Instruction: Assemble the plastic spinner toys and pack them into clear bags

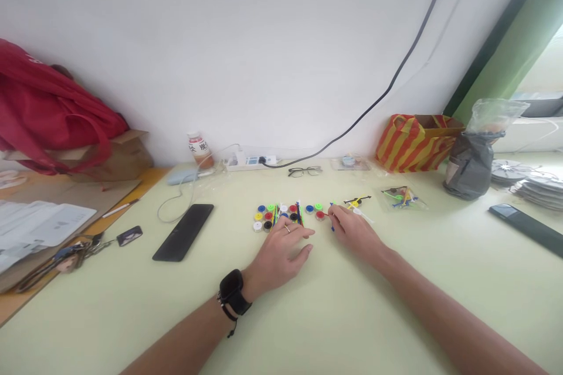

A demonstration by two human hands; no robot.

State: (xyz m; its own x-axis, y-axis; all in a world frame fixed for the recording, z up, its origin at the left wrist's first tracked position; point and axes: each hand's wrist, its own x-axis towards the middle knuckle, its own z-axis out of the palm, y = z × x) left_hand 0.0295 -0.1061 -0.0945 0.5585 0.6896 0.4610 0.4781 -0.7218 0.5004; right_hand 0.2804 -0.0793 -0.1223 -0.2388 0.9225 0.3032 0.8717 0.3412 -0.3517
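In the head view, my left hand (281, 252) hovers over or rests by a cluster of small colored discs, its fingers apart and its thumb held away. Its fingertips partly hide a bundle of thin plastic sticks (299, 211) and a black disc (267, 225). A red disc (320, 215) and a blue disc (310, 209) sit between my two hands. My right hand (356, 234) has its fingers pinched together beside the red disc. A thin dark piece shows at these fingertips, and a blue plastic piece (333, 226) shows just below; what is gripped is mostly hidden.
Behind my right hand lie yellow and white plastic pieces (358, 204) and a clear bag of colored parts (402, 198). Glasses (305, 171) and a power strip (251, 163) stand near the wall. A black flat device (183, 232) lies left; a striped bag (416, 143) stands right.
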